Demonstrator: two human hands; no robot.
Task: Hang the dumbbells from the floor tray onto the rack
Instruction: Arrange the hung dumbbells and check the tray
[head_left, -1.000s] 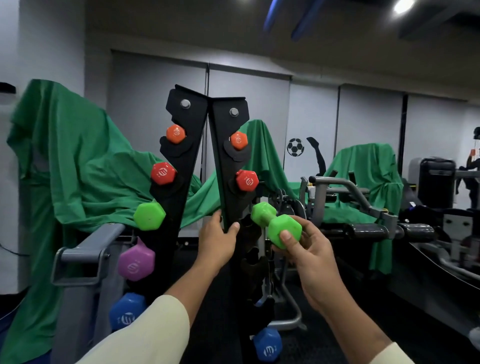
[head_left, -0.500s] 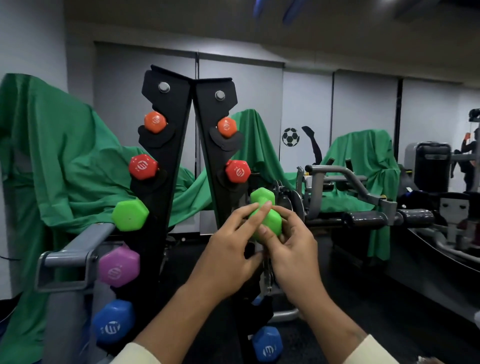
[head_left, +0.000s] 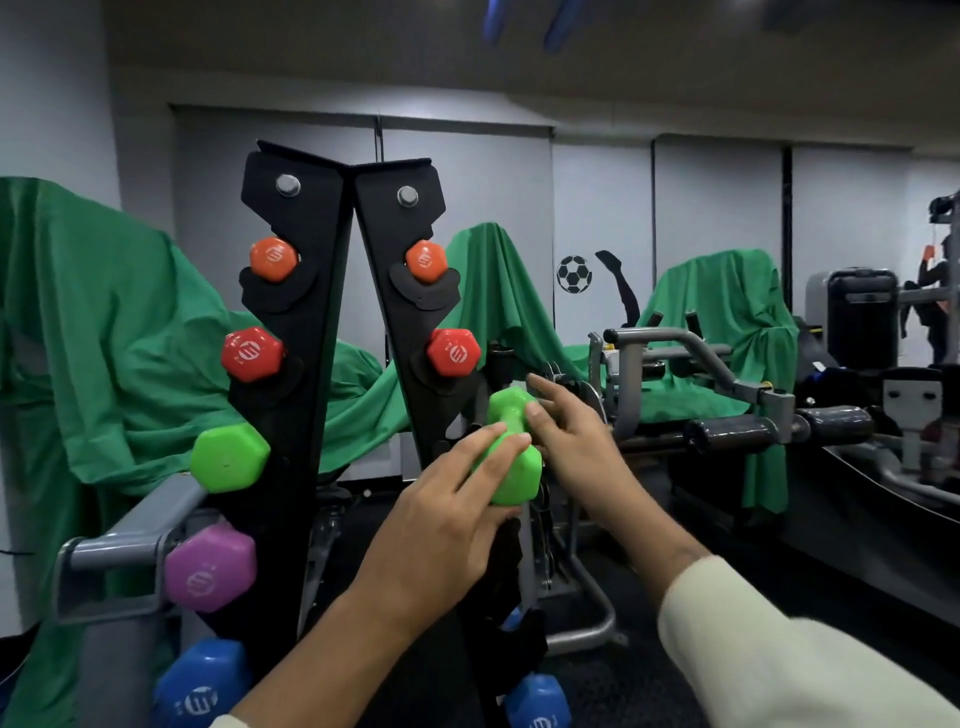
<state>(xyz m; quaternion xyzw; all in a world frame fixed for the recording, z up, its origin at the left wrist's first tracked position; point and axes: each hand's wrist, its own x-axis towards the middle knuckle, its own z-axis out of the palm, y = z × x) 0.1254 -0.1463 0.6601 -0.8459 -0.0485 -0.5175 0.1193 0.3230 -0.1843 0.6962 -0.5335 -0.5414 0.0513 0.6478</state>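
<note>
Your left hand (head_left: 447, 525) has joined, fingers straight, pressing green dumbbell (head_left: 511, 447); right hand (head_left: 571, 436) fingers spread, releasing at 3 o'clock. Dumbbell nearly seated on rack (head_left: 311, 312).

Both arms reach forward, left hand (head_left: 447, 525) and right hand (head_left: 576, 441) with fingers extended.

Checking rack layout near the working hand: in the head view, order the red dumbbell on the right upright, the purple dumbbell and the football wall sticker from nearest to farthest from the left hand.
From the left hand:
1. Red dumbbell, just above.
2. Purple dumbbell, lower left.
3. Football sticker, far wall.
</note>
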